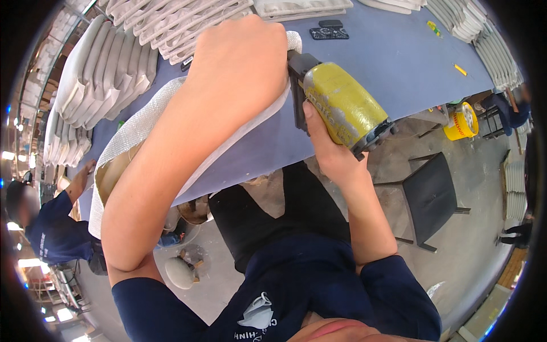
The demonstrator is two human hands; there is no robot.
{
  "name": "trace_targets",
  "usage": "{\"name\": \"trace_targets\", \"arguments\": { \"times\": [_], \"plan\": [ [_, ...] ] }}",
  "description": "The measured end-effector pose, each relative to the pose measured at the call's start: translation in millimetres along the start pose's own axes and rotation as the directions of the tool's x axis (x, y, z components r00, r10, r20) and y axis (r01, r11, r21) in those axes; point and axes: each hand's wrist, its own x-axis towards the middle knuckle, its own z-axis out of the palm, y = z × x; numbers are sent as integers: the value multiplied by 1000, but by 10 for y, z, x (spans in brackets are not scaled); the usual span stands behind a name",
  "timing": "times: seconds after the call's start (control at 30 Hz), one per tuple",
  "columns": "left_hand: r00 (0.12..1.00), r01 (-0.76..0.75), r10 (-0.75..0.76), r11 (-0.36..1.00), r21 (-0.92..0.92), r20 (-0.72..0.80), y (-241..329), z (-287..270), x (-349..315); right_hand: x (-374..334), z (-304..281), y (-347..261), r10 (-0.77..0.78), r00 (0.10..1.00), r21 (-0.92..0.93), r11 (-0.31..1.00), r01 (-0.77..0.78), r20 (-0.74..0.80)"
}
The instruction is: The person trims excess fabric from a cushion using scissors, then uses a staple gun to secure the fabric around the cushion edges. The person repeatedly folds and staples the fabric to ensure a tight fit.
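Note:
My right hand [337,157] is closed round a yellow and black staple gun [345,102], its thumb along the near side of the worn yellow body. The tool's black nose is up against the far right end of a curved panel [135,117] covered in light grey woven fabric. My left hand [245,54] is closed over that same end of the panel, knuckles up, its fingertips hidden. My left forearm crosses the panel and covers much of it. At the near left end the panel's bare tan inner side shows.
Grey fabric-covered pads stand stacked [102,68] along the table's [393,68] far and left sides. A black device [329,31] and a yellow cutter [460,70] lie on top. A black chair [430,196] and yellow bucket [461,122] are right. Another person [57,228] works left.

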Motion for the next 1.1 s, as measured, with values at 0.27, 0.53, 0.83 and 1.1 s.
{"name": "trace_targets", "arguments": {
  "times": [0.27,0.53,0.83,1.1],
  "plan": [
    [999,1,-4,999,51,45,78,-12,36,-10,-61,51,-91,995,-82,992,94,38],
    [977,-169,174,984,46,-120,-284,99,31,108,-224,-91,351,931,359,860,-361,95],
    [971,-185,185,983,16,-148,-227,151,5,93,-927,896,619,780,-366,749,-552,90],
    [987,-129,129,992,4,-96,-109,104,69,-231,-930,2284,513,855,-858,468,-210,71]
  ]
}}
